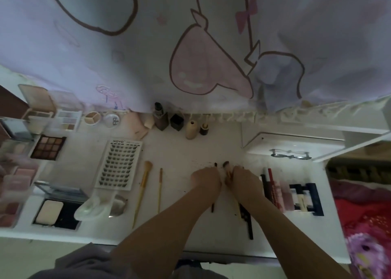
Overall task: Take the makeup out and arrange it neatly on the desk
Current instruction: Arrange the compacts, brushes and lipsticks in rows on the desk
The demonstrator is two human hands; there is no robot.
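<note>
Two small makeup brushes [226, 164] with dark bristle tips poke out just beyond the knuckles of the left hand [206, 178] and right hand [243, 178], which press together, fingers curled around the handles, low over the white desk [182, 152]. Left of the left hand lie two long yellow-handled brushes [146, 185] and a white lash tray [119, 165]; right of the right hand, red and black tubes [269, 185].
</note>
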